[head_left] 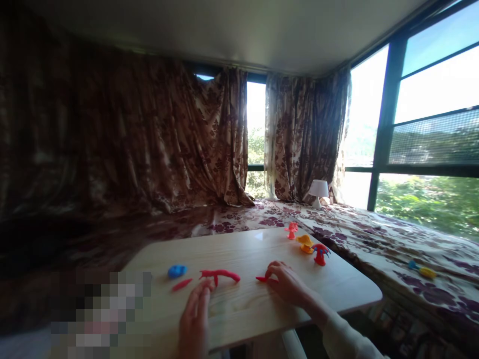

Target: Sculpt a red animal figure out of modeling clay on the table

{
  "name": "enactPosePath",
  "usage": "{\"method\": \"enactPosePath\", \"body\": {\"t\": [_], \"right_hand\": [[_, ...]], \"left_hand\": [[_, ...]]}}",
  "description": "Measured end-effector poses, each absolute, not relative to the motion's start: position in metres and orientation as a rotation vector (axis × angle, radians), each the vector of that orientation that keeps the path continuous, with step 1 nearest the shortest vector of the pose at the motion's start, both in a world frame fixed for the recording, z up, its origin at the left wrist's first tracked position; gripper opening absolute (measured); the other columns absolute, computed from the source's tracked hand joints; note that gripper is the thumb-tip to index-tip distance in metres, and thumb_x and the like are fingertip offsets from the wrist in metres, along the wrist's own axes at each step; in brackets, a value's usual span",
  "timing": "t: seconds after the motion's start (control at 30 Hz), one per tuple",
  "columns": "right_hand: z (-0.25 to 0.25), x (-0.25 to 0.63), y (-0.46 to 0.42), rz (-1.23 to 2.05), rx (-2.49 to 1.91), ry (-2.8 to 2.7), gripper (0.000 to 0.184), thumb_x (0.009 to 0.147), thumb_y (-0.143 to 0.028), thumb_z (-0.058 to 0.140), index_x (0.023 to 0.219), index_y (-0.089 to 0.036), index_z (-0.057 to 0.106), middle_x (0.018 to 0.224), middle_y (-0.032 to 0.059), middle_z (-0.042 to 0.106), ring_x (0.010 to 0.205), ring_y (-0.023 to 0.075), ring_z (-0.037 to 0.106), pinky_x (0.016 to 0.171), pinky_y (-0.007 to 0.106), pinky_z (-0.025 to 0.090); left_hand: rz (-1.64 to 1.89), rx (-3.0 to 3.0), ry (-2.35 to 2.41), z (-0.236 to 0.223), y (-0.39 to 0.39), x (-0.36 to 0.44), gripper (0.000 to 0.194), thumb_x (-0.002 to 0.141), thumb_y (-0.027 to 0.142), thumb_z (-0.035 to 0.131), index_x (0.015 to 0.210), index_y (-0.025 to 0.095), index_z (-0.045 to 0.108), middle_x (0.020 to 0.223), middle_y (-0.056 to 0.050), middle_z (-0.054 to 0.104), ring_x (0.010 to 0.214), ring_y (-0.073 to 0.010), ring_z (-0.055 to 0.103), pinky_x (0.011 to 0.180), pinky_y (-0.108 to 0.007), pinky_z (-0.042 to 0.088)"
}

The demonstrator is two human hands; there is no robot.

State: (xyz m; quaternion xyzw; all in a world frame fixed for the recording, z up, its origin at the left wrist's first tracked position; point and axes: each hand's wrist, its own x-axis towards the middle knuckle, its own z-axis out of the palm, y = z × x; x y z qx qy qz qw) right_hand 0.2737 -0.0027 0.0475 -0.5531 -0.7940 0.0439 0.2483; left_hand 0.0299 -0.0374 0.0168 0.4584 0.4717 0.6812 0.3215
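On the light wooden table (pixel 239 314), my right hand (pixel 287 283) bends its fingers over a short red clay roll (pixel 261 279), whose pointed left end sticks out. My left hand (pixel 196 314) has its fingers extended, fingertips beside a longer branched red clay piece (pixel 226 274); whether they touch it I cannot tell. Left of that lies a slim red clay strip (pixel 182 284), with a blue clay lump (pixel 177 271) just behind it.
Along the table's far right stand a pink-red clay figure (pixel 291 231), a yellow one (pixel 306 244) and a red one with blue bits (pixel 320 255). A blue-and-yellow object (pixel 422 269) lies on the flowered cover at right. Behind it are a white lamp (pixel 318 189) and curtains (pixel 299 134).
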Motion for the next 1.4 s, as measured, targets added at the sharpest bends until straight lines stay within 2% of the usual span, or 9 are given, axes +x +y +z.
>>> {"method": "enactPosePath", "body": {"t": [0.17,0.3,0.5,0.77,1.0,1.17,1.27,1.4], "right_hand": [[0.057,0.237,-0.025,0.243,-1.279,-2.024,0.014,0.078,-0.016,0.050,0.082,-0.019,0.063,0.078,0.0023,0.066,0.075,0.0169,0.060,0.069,0.026,0.043],[0.070,0.212,-0.048,0.309,-1.050,-2.040,0.011,0.078,-0.016,0.053,0.082,-0.021,0.062,0.082,0.0011,0.065,0.079,0.0161,0.059,0.072,0.025,0.043],[0.073,0.198,-0.056,0.300,-0.985,-2.077,0.017,0.077,-0.012,0.054,0.085,-0.023,0.064,0.086,0.0021,0.064,0.083,0.0176,0.057,0.075,0.026,0.044],[0.074,0.198,-0.060,0.208,-0.948,-2.125,0.015,0.084,-0.019,0.053,0.088,-0.026,0.066,0.084,0.0011,0.063,0.083,0.0164,0.055,0.075,0.026,0.042],[0.073,0.197,-0.060,0.148,-0.941,-2.124,0.014,0.085,-0.022,0.052,0.085,-0.026,0.066,0.082,0.0010,0.063,0.080,0.0157,0.055,0.074,0.025,0.041],[0.071,0.194,-0.061,0.135,-0.976,-2.089,0.015,0.082,-0.017,0.054,0.079,-0.025,0.066,0.080,0.0001,0.063,0.078,0.0150,0.055,0.072,0.025,0.041],[0.068,0.191,-0.062,0.120,-1.009,-2.070,0.014,0.079,-0.014,0.054,0.074,-0.023,0.065,0.077,0.0002,0.063,0.075,0.0147,0.056,0.070,0.024,0.041],[0.065,0.195,-0.057,0.114,-1.067,-2.011,0.014,0.077,-0.013,0.053,0.071,-0.022,0.063,0.073,0.0002,0.062,0.072,0.0150,0.055,0.066,0.024,0.041]], "left_hand": [[1.783,1.579,1.278,0.024,-0.039,0.034,0.035,0.064,0.047,0.064,0.086,0.021,0.070,0.099,-0.010,0.066,0.102,-0.0292,0.055,0.098,-0.046,0.036],[1.619,1.716,1.277,0.030,-0.045,0.048,0.031,0.066,0.047,0.063,0.085,0.024,0.072,0.098,-0.011,0.067,0.103,-0.0301,0.054,0.097,-0.049,0.037],[1.537,1.719,1.185,0.043,-0.054,0.048,0.029,0.068,0.048,0.061,0.075,0.023,0.072,0.086,-0.009,0.069,0.091,-0.0267,0.060,0.089,-0.041,0.045],[1.315,1.714,1.209,0.049,-0.059,0.043,0.030,0.076,0.045,0.054,0.081,0.020,0.069,0.086,-0.007,0.069,0.087,-0.0244,0.060,0.085,-0.037,0.044],[1.268,1.652,1.143,0.052,-0.059,0.042,0.034,0.076,0.048,0.053,0.083,0.019,0.069,0.084,-0.006,0.068,0.085,-0.0227,0.060,0.080,-0.032,0.045],[1.252,1.628,1.155,0.051,-0.058,0.040,0.033,0.075,0.048,0.052,0.070,0.018,0.065,0.071,-0.003,0.065,0.077,-0.0210,0.058,0.076,-0.030,0.044],[1.242,1.651,1.190,0.049,-0.057,0.041,0.033,0.075,0.048,0.052,0.067,0.019,0.064,0.070,-0.003,0.065,0.077,-0.0211,0.058,0.075,-0.030,0.044],[1.392,1.654,1.317,0.041,-0.053,0.035,0.030,0.069,0.048,0.056,0.062,0.020,0.063,0.068,-0.002,0.065,0.072,-0.0212,0.058,0.075,-0.031,0.044]]}}
